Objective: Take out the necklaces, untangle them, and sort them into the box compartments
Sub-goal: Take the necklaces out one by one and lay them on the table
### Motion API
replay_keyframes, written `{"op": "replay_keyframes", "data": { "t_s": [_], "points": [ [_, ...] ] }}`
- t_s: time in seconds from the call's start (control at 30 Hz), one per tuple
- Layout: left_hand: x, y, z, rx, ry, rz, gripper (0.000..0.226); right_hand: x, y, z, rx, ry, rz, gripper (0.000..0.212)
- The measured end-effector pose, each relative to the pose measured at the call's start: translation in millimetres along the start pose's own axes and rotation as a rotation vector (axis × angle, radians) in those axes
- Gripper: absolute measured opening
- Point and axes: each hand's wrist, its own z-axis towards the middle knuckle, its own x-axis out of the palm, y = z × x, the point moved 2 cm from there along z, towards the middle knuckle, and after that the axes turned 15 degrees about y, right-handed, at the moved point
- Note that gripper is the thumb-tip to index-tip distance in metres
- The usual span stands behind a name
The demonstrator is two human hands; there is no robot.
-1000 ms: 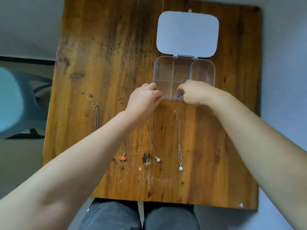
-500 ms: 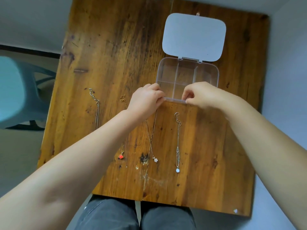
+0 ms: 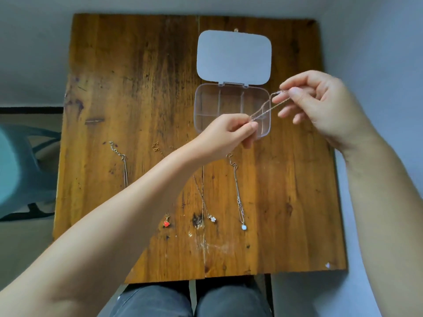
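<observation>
Wooden table (image 3: pixel 137 88), clear box (image 3: pixel 231 108) open: a chain (image 3: pixel 266 109) stretched above it.
Left hand (image 3: pixel 226 136) pinches the near-left end, right hand (image 3: pixel 320 106) the far-right; its long axis slants across the box's right compartments.

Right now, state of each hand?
Left hand: closed, pinching one end of the thin chain.
Right hand: fingers pinching the chain's other end.

Table (image 3: pixel 137 88): orange-brown wood, dark grain streaks, black knots, white scuffs near lower centre. Box (image 3: pixel 207 106): clear plastic; lid (image 3: pixel 233 57): pale grey-white. Held chain (image 3: pixel 263 110): silver. Pendants at lower centre: 1 red (image 3: pixel 166 223), 1 white flower (image 3: pixel 213 218), 1 white bead (image 3: pixel 244 227). Chair (image 3: pixel 18 170), left edge: teal. Trousers (image 3: pixel 160 303), bottom: dark grey.
</observation>
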Motion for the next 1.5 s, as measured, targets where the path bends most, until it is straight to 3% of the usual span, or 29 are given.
{"op": "replay_keyframes", "data": {
  "t_s": [0.17, 0.3, 0.4, 0.5, 0.6, 0.7, 0.97, 1.1, 1.2, 1.3, 1.5],
  "points": [
    [2.3, 27.0, -7.2, -0.118, 0.086, -0.189, 0.034, -1.5, -54.2, -55.3, 0.205, -0.229, 0.162, 0.015],
    [24.5, 34.7, 0.4, -0.235, 0.210, -0.293, 0.031, 11.6, -91.5, -96.4, 0.312, -0.496, 0.512, 0.018],
    [50.2, 29.3, 7.5, -0.312, 0.295, -0.678, 0.032, 32.9, -106.9, -109.3, 0.337, -0.541, 0.814, 0.027],
    [78.2, 16.9, 15.7, -0.277, 0.266, -1.056, 0.034, 70.1, -101.5, -113.7, 0.469, -0.391, 0.517, 0.029],
    [104.6, 8.1, 22.5, -0.300, 0.156, -1.195, 0.031, 96.4, -85.2, -113.8, 0.429, -0.391, 0.303, 0.014],
    [120.3, 4.0, 26.6, -0.359, 0.097, -1.270, 0.029, 104.4, -81.8, -111.4, 0.412, -0.393, 0.249, 0.020],
    [127.3, 11.2, 34.9, -0.382, 0.055, -1.215, 0.030, 98.9, -95.1, -117.9, 0.436, -0.296, 0.278, 0.007],
    [114.0, 17.2, 50.3, -0.396, -0.104, -1.209, 0.030, 97.9, -113.2, -136.1, 0.451, -0.301, 0.507, 0.009],
    [99.8, 24.8, 66.0, -0.467, -0.221, -1.150, 0.030, 102.3, -134.2, -156.3, 0.562, -0.323, 0.639, 0.012],
    [92.6, 32.6, 78.6, -0.514, -0.257, -0.923, 0.028, 115.2, -150.8, -172.0, 0.659, -0.290, 0.665, 0.010],
    [95.7, 48.8, 93.4, -0.509, -0.240, -0.261, 0.024, 140.9, -154.0, -181.8, 0.595, -0.361, 0.210, 0.009]
  ]
}}
